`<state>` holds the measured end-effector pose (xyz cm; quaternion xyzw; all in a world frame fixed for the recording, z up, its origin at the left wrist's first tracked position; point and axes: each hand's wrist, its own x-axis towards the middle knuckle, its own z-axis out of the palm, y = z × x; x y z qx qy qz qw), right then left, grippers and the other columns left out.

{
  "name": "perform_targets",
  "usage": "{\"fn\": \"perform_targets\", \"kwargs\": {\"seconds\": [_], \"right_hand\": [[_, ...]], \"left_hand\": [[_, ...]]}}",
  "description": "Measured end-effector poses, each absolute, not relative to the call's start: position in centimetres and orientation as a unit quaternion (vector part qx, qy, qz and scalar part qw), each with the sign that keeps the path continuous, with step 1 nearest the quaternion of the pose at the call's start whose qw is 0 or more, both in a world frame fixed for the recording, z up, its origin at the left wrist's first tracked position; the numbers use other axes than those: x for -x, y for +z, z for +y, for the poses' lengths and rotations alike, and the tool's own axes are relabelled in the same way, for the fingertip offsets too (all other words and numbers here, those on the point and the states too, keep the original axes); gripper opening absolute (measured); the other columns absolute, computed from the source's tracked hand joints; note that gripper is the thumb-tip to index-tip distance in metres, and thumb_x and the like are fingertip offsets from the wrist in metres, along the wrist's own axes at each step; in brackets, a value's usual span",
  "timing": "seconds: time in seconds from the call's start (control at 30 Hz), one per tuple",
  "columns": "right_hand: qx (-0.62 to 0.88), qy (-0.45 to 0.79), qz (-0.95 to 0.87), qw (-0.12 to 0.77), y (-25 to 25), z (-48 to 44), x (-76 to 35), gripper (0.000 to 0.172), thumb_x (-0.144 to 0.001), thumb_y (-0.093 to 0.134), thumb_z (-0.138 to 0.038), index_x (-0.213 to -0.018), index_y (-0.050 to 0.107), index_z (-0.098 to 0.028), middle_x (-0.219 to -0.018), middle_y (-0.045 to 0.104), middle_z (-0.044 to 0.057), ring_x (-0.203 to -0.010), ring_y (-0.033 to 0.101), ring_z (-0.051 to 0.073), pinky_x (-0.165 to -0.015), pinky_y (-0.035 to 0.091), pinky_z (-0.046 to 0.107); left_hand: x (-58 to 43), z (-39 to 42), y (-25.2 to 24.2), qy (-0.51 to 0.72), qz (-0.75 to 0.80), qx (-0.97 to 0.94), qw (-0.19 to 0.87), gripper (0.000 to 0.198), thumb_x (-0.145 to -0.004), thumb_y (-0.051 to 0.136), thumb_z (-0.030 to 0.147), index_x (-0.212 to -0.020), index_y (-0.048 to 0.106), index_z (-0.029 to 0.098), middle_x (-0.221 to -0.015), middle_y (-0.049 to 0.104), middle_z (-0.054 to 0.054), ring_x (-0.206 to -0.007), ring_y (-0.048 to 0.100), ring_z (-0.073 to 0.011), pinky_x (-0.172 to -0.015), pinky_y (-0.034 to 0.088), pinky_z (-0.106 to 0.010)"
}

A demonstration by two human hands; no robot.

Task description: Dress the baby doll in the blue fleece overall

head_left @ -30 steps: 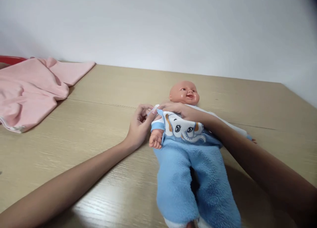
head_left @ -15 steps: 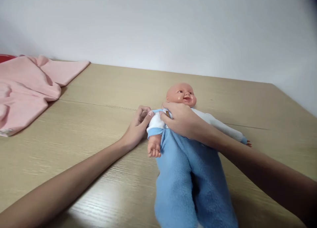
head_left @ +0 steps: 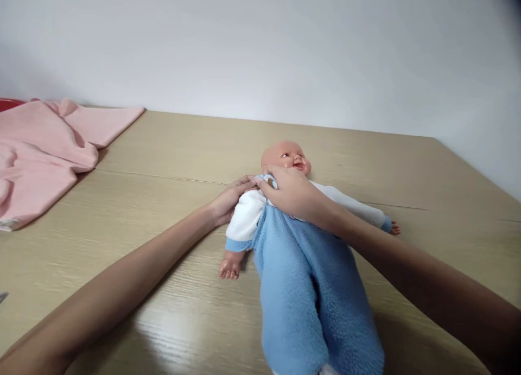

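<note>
A baby doll (head_left: 280, 153) lies on its back on the table, its head toward the wall. It wears a fleecy blue and white romper (head_left: 297, 277) with white sleeves and blue cuffs. My left hand (head_left: 232, 198) is at the doll's shoulder on the left of the view, its fingers closed on the romper's edge near the neck. Across the doll's upper chest lies my right hand (head_left: 293, 190), thumb and fingers pinching the cloth by the collar. It hides most of the chest and neckline. Both doll hands stick out of the cuffs.
A pink fleece cloth (head_left: 44, 152) lies crumpled at the left of the wooden table (head_left: 183, 152). Behind it shows part of a red object (head_left: 8, 104). A white wall (head_left: 260, 55) rises along the table's back edge.
The doll's sleeve on the left now reaches farther down and outward, with its arm angled away from the body. My left hand has moved up toward the collar. The view has shifted slightly.
</note>
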<state>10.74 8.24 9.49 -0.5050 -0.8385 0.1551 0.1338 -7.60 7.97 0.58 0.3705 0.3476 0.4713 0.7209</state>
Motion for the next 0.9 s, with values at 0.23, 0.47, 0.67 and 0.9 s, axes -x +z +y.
{"fn": "perform_targets", "kwargs": {"seconds": [0.23,0.47,0.67,0.9], "right_hand": [[0.474,0.039,-0.87,0.133,10.8,6.1,-11.4,0.02,-0.114,0.056,-0.028,-0.114,0.071,-0.015,-0.126,0.078,0.02,-0.108,0.072,0.031,-0.081,0.042,0.036],[0.511,0.076,-0.855,-0.04,12.6,6.8,-10.8,0.044,-0.114,0.056,-0.047,-0.131,0.072,-0.01,-0.118,0.085,0.02,-0.1,0.079,0.033,-0.072,0.045,0.037],[0.49,0.072,-0.862,-0.108,12.9,8.8,-6.2,0.032,-0.11,0.061,-0.033,-0.128,0.082,-0.015,-0.119,0.088,0.018,-0.109,0.082,0.033,-0.084,0.054,0.037],[0.518,-0.042,-0.846,-0.119,12.7,8.8,-5.5,0.04,-0.094,0.055,0.006,-0.122,0.082,-0.003,-0.121,0.083,0.032,-0.12,0.079,0.048,-0.098,0.056,0.055]], "left_hand": [[9.4,6.3,2.9,0.423,0.4,-0.45,0.677,0.057,-0.079,0.103,0.056,-0.111,0.072,0.021,-0.104,0.074,-0.002,-0.094,0.07,-0.0188,-0.08,0.055,-0.028],[12.0,4.3,8.8,0.103,0.495,-0.643,0.576,0.095,-0.094,0.084,0.065,-0.159,0.03,0.021,-0.135,0.079,-0.015,-0.128,0.074,-0.0342,-0.099,0.056,-0.042],[11.3,3.1,9.4,0.05,0.55,-0.714,0.431,0.101,-0.089,0.078,0.045,-0.164,0.018,0.015,-0.102,0.081,-0.01,-0.095,0.079,-0.0341,-0.073,0.055,-0.036],[11.5,0.7,11.1,-0.045,0.583,-0.785,0.205,0.022,-0.092,0.069,0.027,-0.11,0.057,0.023,-0.078,0.072,-0.004,-0.05,0.063,-0.0237,-0.051,0.033,-0.034]]}}
